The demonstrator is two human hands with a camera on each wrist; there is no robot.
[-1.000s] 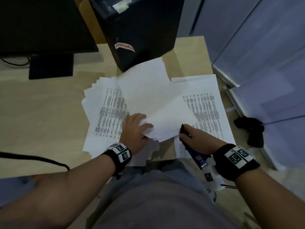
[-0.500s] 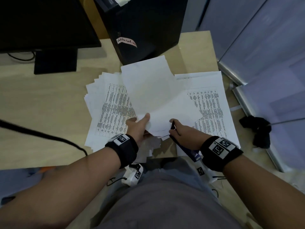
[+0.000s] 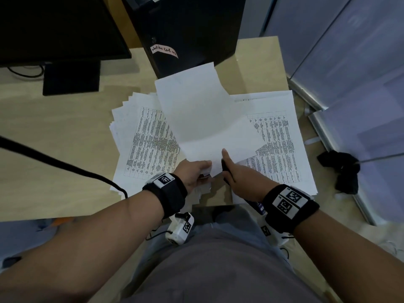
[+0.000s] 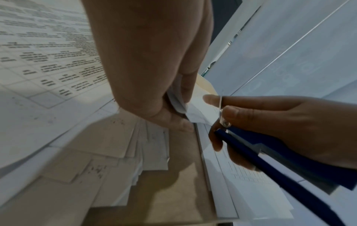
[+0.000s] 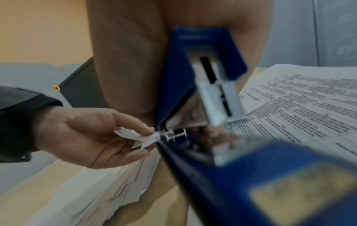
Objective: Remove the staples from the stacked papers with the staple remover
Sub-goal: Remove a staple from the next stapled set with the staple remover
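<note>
A stapled set of white papers [image 3: 207,119] is lifted off the desk, blank side up. My left hand [image 3: 194,173] pinches its near corner [image 5: 142,137] between thumb and fingers. My right hand [image 3: 236,171] grips a blue staple remover [image 4: 270,152], index finger stretched along the top. The remover's thin metal blade [image 4: 221,110] touches that same corner, right beside my left hand's fingertips [image 4: 179,110]. In the right wrist view the blue staple remover [image 5: 231,175] meets the paper at its tip. The staple itself is too small to make out.
Two piles of printed sheets lie on the wooden desk [image 3: 54,138]: one fanned at the left [image 3: 150,145], one at the right [image 3: 277,145]. A black computer tower [image 3: 185,29] and a monitor [image 3: 54,29] stand behind. A black cable [image 3: 54,162] crosses the left side.
My left hand left the top of the sheets and took the near corner in a pinch. My right hand brought the staple remover left, up against that corner.
</note>
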